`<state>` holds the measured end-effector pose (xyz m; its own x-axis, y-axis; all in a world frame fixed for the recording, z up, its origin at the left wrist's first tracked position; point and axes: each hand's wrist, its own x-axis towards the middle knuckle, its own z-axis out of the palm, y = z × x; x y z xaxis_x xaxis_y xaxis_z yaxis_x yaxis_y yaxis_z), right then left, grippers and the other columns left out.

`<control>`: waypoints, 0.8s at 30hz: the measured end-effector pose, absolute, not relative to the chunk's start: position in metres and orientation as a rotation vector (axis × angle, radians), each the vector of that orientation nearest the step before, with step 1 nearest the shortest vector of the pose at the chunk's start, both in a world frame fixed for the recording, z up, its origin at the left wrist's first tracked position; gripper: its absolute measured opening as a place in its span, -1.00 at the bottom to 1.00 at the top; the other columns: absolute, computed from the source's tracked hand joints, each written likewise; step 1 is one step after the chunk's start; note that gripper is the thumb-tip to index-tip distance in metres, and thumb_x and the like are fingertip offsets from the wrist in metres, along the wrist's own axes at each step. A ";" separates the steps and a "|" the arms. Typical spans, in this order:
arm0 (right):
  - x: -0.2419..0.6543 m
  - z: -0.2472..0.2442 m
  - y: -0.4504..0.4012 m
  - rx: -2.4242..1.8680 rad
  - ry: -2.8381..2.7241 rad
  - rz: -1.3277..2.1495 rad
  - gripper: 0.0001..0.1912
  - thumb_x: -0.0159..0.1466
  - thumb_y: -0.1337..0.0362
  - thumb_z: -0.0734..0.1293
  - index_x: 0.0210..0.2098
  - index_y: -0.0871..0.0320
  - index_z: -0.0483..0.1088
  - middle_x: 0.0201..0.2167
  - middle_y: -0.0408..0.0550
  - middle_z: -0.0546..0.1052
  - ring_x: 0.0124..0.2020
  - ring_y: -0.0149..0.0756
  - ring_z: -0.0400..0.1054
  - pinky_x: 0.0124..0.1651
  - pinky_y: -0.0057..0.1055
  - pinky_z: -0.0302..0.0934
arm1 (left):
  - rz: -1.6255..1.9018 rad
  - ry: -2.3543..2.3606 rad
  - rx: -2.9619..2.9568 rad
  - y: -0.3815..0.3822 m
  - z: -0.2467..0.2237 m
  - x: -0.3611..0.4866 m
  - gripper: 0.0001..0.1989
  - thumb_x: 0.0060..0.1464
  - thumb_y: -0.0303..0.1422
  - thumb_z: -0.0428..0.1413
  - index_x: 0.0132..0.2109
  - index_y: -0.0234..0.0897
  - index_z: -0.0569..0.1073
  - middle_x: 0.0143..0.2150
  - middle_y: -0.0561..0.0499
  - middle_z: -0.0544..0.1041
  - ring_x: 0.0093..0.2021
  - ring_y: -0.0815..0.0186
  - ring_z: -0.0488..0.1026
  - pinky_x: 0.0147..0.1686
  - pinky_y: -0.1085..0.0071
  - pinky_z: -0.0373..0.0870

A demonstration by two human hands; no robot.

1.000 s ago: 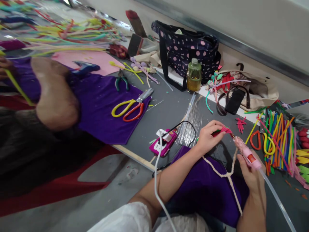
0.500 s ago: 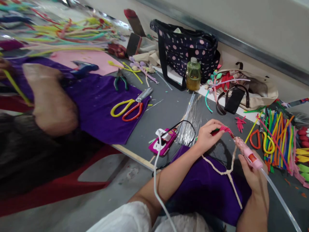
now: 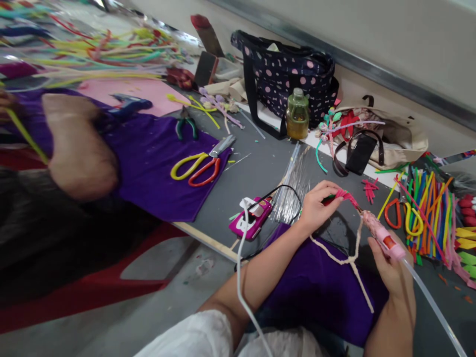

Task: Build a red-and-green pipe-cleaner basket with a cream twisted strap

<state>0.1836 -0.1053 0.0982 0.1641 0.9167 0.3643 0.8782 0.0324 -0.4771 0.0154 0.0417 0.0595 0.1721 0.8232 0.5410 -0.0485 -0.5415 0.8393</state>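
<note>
My left hand (image 3: 320, 204) pinches a pink and green fuzzy piece (image 3: 347, 197), seemingly bent pipe cleaners. In my right hand (image 3: 390, 270) is a pink hot glue gun (image 3: 380, 237), with a long clear glue stick (image 3: 433, 305) running out of its back. The gun's nozzle touches or nearly touches the pink piece; which of these, I cannot tell. Below both hands hangs a forked cream pipe-cleaner stem (image 3: 351, 260) over a purple cloth (image 3: 320, 297). Its upper ends pass behind my left hand and the glue gun.
Scissors (image 3: 213, 161) and a magenta device (image 3: 253, 218) with a white cable lie left of my hands. Clear glue sticks (image 3: 293, 188) are beyond. Coloured pipe cleaners (image 3: 431, 213) and more scissors (image 3: 403, 215) lie right. A green bottle (image 3: 298, 114) stands by a bag. Another person's arm (image 3: 80, 144) is at left.
My left hand and the pink piece have shifted slightly left. The cream stem has risen a little. The other person's arm at left has moved slightly.
</note>
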 end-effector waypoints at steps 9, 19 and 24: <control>0.185 0.096 -0.105 -1.818 -1.695 0.107 -0.72 0.30 0.07 0.21 -0.27 0.11 0.46 -0.49 -0.06 0.47 -0.41 -0.26 0.42 -0.30 -0.39 0.33 | 1.503 0.735 1.671 0.043 0.061 0.015 -0.93 0.06 -0.38 0.18 -0.31 -0.28 0.54 -0.27 -0.07 0.52 -0.24 0.33 0.47 -0.19 0.35 0.40; 0.190 0.089 -0.105 -1.786 -1.637 0.150 -0.69 0.28 0.03 0.23 -0.27 0.11 0.45 -0.50 -0.08 0.47 -0.42 -0.27 0.41 -0.36 -0.40 0.34 | 1.506 0.742 1.645 0.044 0.062 0.014 -0.92 0.06 -0.36 0.18 -0.31 -0.28 0.54 -0.28 -0.07 0.53 -0.24 0.33 0.48 -0.18 0.34 0.42; 0.187 0.091 -0.107 -1.792 -1.627 0.169 -0.69 0.29 0.03 0.22 -0.27 0.12 0.44 -0.49 -0.07 0.47 -0.42 -0.28 0.41 -0.41 -0.42 0.33 | 1.507 0.736 1.645 0.044 0.061 0.014 -0.94 0.06 -0.38 0.19 -0.31 -0.27 0.54 -0.28 -0.07 0.53 -0.24 0.33 0.48 -0.18 0.34 0.41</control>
